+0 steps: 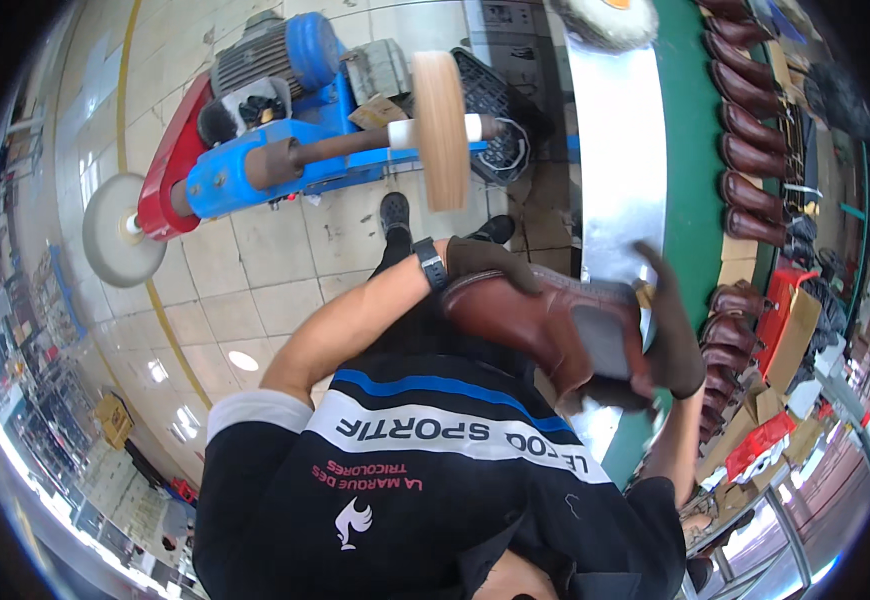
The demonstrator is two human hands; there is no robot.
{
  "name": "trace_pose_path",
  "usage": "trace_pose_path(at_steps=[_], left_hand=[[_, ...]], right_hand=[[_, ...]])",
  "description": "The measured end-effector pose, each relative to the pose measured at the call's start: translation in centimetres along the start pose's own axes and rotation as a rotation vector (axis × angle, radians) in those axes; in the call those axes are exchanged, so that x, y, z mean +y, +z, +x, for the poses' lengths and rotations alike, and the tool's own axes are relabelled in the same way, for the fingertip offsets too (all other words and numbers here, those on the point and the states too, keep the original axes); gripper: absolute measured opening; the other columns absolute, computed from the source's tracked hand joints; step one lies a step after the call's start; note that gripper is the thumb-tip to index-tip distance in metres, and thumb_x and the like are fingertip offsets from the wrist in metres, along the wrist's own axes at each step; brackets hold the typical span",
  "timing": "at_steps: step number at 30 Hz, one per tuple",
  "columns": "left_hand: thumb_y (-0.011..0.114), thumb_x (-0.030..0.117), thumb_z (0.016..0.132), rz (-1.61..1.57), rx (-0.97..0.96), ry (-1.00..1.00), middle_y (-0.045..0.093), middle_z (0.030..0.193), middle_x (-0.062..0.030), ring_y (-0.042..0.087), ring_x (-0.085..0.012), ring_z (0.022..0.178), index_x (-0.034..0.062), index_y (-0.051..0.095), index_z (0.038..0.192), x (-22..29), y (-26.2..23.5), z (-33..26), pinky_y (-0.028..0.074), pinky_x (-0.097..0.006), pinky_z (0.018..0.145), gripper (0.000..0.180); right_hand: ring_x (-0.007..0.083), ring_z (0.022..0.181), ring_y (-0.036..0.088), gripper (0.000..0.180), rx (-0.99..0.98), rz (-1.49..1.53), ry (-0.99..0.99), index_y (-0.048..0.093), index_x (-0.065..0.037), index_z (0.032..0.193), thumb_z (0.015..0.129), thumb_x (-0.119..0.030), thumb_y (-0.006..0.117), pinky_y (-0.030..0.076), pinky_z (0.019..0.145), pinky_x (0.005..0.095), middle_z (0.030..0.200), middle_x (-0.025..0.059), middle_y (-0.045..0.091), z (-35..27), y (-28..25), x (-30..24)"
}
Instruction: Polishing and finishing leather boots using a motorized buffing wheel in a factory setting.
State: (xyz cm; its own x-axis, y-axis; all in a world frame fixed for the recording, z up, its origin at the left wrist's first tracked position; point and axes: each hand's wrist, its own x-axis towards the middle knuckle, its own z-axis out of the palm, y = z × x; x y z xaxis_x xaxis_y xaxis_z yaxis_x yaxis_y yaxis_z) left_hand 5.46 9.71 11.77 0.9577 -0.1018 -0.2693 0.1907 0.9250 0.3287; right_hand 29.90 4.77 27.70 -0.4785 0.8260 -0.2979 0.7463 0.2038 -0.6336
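Note:
A brown leather ankle boot (pixel 515 315) with a grey elastic side panel (pixel 603 340) is held tilted in front of my body. My left hand (pixel 490 262), in a dark glove, wraps round the boot's front part along the sole edge. A watch (pixel 429 264) is on that wrist. Beside the heel and shaft is my right hand (pixel 673 335), also in a dark glove, its fingers stretched out past the boot and slightly blurred. A small tan patch (pixel 645 292) shows between those fingers and the heel; what it is I cannot make out.
Ahead on the left stands a blue motor-driven machine (pixel 217 185) with a tan buffing wheel (pixel 441 130) and a pale wheel (pixel 120 230). To the right runs a green bench (pixel 697 190) with a metal strip (pixel 617 150). Several brown boots (pixel 752 140) line its far side.

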Motion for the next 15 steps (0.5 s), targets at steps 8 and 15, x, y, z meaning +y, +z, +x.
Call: trace_pose_path(at_steps=[8,15], left_hand=[[0.032,0.033,0.094,0.848,0.433,0.628,0.042,0.13,-0.0175,0.042,-0.0257,0.118,-0.0025,0.037,0.126,-6.5,-4.0,-4.7,0.029,-0.04,0.102,0.048],[0.022,0.061,0.087,-1.045,0.396,0.649,0.044,0.128,-0.0166,0.045,-0.0324,0.114,0.0054,0.029,0.133,-4.9,-8.2,-1.7,0.034,-0.046,0.097,0.073]], right_hand=[[0.0188,0.099,0.055,0.063,-0.153,0.904,0.432,0.045,-0.008,0.123,0.067,-0.011,0.074,0.044,0.085,0.0365,0.103,0.0088,0.058,-2.5,10.4,0.9],[0.0169,0.092,0.056,0.031,0.248,1.177,0.779,0.056,-0.004,0.106,0.079,-0.02,0.057,0.044,0.085,0.0309,0.099,0.0058,0.058,2.4,20.9,-4.7]])
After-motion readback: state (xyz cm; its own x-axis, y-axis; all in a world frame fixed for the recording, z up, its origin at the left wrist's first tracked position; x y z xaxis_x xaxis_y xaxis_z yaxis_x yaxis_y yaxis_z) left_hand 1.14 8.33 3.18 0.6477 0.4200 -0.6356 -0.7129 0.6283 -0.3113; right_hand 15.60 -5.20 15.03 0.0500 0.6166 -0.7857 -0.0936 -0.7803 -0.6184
